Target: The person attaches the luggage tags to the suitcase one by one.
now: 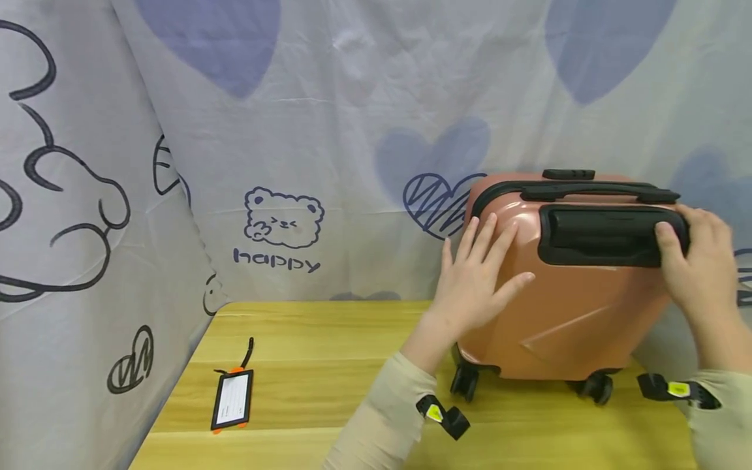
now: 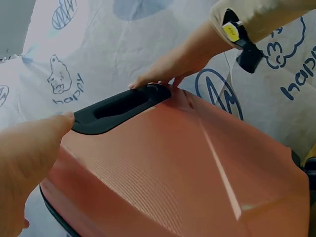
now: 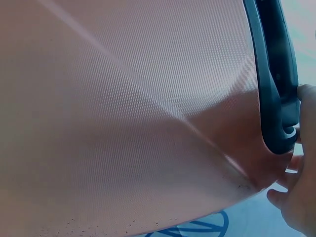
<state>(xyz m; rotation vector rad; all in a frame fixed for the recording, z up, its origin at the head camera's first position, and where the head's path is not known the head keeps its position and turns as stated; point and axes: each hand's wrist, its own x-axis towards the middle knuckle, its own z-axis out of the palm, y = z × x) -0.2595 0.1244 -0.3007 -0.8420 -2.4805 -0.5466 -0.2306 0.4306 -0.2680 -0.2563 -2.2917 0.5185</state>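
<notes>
An orange-pink hard-shell suitcase [image 1: 578, 320] stands upright on its black wheels, at the right in the head view. My left hand [image 1: 470, 287] lies on its upper left corner, fingers straight and spread. At the opposite upper corner my right hand [image 1: 702, 274] grips the shell; its thumb is on the black recessed panel [image 1: 599, 236] and its fingers go round the side, partly hidden. In the left wrist view, the left thumb reaches the near end of that panel. The right wrist view shows mostly ribbed shell, with the right hand [image 3: 303, 168] at the edge.
A black-framed luggage tag [image 1: 233, 398] with a white card and a strap lies on the left of the yellow wood-grain table [image 1: 329, 365]. Behind the suitcase hangs a pale printed cloth [image 1: 352, 85]; another cloth side closes off the left.
</notes>
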